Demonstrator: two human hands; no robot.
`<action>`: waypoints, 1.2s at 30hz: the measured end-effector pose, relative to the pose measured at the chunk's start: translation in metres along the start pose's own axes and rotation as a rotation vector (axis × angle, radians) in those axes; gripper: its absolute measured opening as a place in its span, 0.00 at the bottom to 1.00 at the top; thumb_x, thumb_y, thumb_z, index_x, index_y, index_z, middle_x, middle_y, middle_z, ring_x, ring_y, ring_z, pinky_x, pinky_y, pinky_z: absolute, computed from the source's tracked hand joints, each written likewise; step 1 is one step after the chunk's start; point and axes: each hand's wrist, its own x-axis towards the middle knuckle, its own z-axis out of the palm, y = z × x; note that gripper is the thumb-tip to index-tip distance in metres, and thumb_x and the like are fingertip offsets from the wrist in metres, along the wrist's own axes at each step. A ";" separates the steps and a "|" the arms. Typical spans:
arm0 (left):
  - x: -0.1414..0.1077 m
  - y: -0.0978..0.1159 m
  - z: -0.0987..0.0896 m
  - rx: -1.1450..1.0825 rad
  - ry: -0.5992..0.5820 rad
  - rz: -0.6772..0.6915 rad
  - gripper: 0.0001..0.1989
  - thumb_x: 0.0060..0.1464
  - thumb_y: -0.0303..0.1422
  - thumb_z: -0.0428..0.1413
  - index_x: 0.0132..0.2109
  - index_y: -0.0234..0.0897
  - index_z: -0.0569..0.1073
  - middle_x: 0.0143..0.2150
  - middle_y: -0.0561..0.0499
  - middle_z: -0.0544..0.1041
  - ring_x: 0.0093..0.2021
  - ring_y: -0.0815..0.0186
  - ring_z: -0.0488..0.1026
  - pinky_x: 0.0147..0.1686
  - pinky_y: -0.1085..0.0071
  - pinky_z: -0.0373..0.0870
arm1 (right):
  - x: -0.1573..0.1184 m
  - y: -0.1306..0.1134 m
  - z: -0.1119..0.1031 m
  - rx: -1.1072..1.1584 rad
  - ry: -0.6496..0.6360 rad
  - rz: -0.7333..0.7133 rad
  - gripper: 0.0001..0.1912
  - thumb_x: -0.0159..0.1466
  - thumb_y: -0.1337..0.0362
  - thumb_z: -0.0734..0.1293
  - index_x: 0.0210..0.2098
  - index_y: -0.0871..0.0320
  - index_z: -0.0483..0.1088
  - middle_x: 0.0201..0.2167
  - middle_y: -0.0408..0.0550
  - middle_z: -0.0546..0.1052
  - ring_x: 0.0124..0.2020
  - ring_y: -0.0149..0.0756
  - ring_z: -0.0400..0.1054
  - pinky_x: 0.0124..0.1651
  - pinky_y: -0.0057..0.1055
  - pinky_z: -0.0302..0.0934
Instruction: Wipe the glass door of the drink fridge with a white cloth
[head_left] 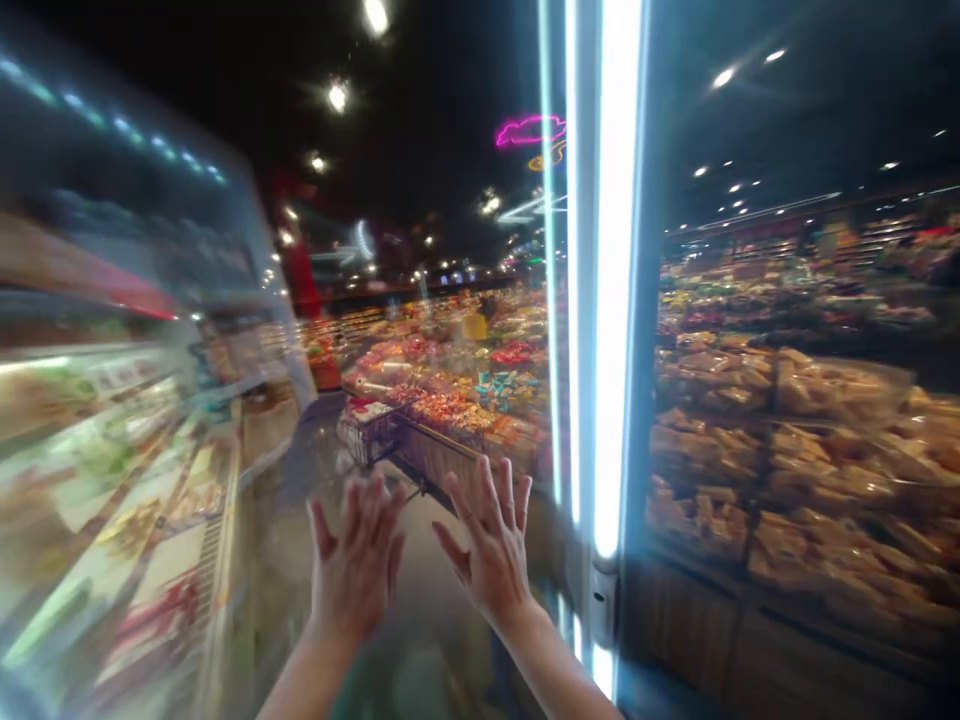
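Note:
My left hand (354, 565) is raised in front of me with its fingers stretched up and slightly blurred. Beside it, my right hand (491, 545) is also held up, fingers spread apart. Neither one holds or touches anything, and a gap separates the two. Beyond them in the aisle stands a wire shopping cart (373, 440) with some goods in it, too blurred to name. Closest to my right hand is a tall bright light tube (616, 300) on a post.
On the left runs a lit open cooler (217, 540) with blurred produce on its shelves. Bagged goods (712, 450) are heaped on a display at the right. More heaped packets (450, 400) fill a bin by the cart. The aisle floor (420, 570) stretches ahead.

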 end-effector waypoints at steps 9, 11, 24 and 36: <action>0.042 -0.042 -0.018 0.035 -0.049 0.278 0.31 0.68 0.40 0.51 0.74 0.45 0.57 0.76 0.49 0.59 0.80 0.59 0.38 0.77 0.44 0.30 | 0.008 0.049 -0.006 0.000 -0.031 -0.194 0.35 0.68 0.57 0.71 0.71 0.45 0.60 0.79 0.48 0.44 0.79 0.60 0.35 0.72 0.73 0.47; 0.041 -0.046 -0.019 0.062 -0.066 0.416 0.31 0.67 0.42 0.52 0.74 0.47 0.58 0.77 0.52 0.57 0.80 0.60 0.37 0.78 0.48 0.31 | 0.014 0.052 -0.007 0.008 -0.019 -0.225 0.34 0.67 0.58 0.71 0.71 0.46 0.62 0.79 0.47 0.46 0.79 0.60 0.34 0.73 0.72 0.45; 0.079 -0.100 -0.051 0.124 -0.155 0.685 0.31 0.68 0.41 0.50 0.75 0.50 0.55 0.78 0.59 0.53 0.80 0.67 0.37 0.78 0.58 0.31 | 0.117 0.036 -0.022 0.025 -0.050 -0.496 0.34 0.70 0.55 0.67 0.73 0.50 0.58 0.76 0.49 0.57 0.79 0.54 0.36 0.76 0.71 0.33; 0.088 -0.163 -0.084 0.155 -0.109 0.486 0.30 0.69 0.38 0.48 0.75 0.46 0.54 0.78 0.55 0.52 0.80 0.64 0.38 0.78 0.51 0.30 | 0.160 0.005 -0.021 0.029 -0.018 -0.508 0.34 0.71 0.52 0.66 0.73 0.47 0.58 0.77 0.50 0.54 0.78 0.60 0.42 0.74 0.73 0.38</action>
